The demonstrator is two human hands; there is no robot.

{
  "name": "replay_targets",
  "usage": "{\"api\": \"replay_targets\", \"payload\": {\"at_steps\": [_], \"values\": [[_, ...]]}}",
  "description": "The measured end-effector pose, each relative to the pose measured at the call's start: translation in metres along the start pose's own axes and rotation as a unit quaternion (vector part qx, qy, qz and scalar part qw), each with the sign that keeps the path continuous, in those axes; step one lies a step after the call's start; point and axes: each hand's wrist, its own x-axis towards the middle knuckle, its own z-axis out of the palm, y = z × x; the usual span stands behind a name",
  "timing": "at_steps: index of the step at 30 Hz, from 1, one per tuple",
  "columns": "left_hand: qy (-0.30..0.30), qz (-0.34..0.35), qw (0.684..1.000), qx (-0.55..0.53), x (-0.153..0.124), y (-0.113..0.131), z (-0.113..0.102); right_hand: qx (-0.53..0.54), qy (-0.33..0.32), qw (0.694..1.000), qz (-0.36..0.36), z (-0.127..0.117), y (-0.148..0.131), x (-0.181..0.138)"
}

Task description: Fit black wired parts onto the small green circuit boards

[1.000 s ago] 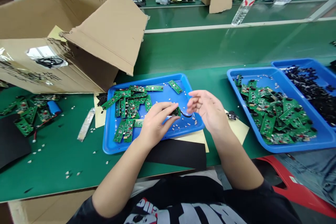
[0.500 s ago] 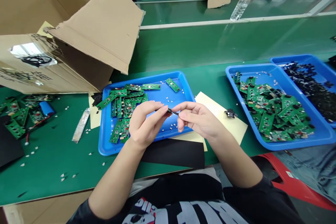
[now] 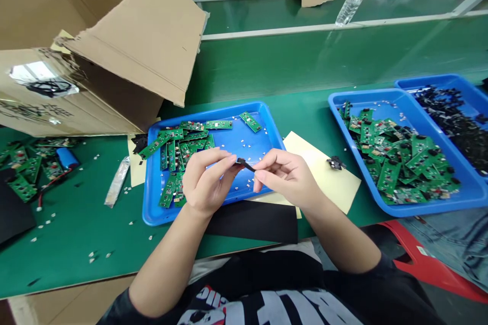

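Note:
Between my two hands is a small, thin black piece, too small to name more closely. My left hand pinches its left end between thumb and forefinger. On its right end, the thumb and forefinger of my right hand are closed. Both hands are above the front part of a blue tray, which holds green circuit boards and scattered small white bits. One circuit board lies apart from the pile at the tray's back right.
At right, a second blue tray holds many circuit boards; another tray behind it holds black parts. Yellow paper carries a small black cluster. A cardboard box fills the back left. Black sheet lies in front.
My hands have drawn slightly apart, and more of the black piece shows between them. It now slants down to the right. The trays' contents look the same.

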Motion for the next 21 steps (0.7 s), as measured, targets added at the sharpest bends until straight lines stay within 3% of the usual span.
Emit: {"api": "replay_targets", "payload": {"at_steps": [6, 12, 21], "values": [[-0.005, 0.002, 1.0, -0.005, 0.0009, 0.0026, -0.0005, -0.019, 0.023, 0.999, 0.027, 0.0016, -0.0013, 0.0047], [-0.031, 0.009, 0.999, -0.04, -0.0012, 0.0036, -0.0018, 0.001, 0.006, 0.998, 0.056, -0.0013, 0.0024, 0.0092], [-0.074, -0.04, 0.992, -0.095, 0.0007, 0.0067, -0.0022, 0.008, 0.005, 0.998, 0.066, -0.0027, 0.0061, 0.0094]]}}
